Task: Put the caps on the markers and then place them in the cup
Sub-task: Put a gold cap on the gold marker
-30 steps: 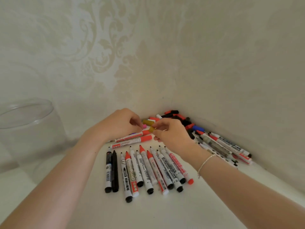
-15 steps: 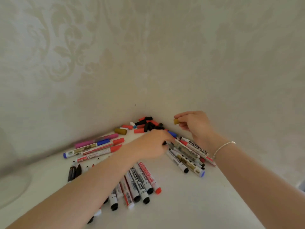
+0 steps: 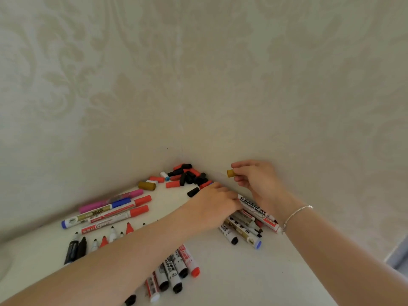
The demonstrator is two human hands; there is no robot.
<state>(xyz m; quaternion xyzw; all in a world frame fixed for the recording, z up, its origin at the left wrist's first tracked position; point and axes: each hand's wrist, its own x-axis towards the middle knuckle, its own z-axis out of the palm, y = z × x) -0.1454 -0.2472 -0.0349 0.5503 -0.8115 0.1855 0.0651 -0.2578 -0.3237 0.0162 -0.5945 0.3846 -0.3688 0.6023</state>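
- Gold cap (image 3: 231, 173) is pinched in the right hand (image 3: 259, 182), lifted off the bench (image 3: 231, 272)
- Left hand (image 3: 215, 202) reaches into the right-hand marker pile (image 3: 247, 226); whether it grips one, I cannot tell
- Capping step: next needs the matching gold marker drawn out

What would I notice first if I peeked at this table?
Lots of markers lie scattered on the white table, with a heap of loose caps in the corner by the wall. The right hand pinches a gold cap above them, while the left hand reaches among the markers beside it.

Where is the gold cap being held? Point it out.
In the head view the gold cap is pinched in the right hand, raised near the right wall, right of the pile of loose caps in the corner.
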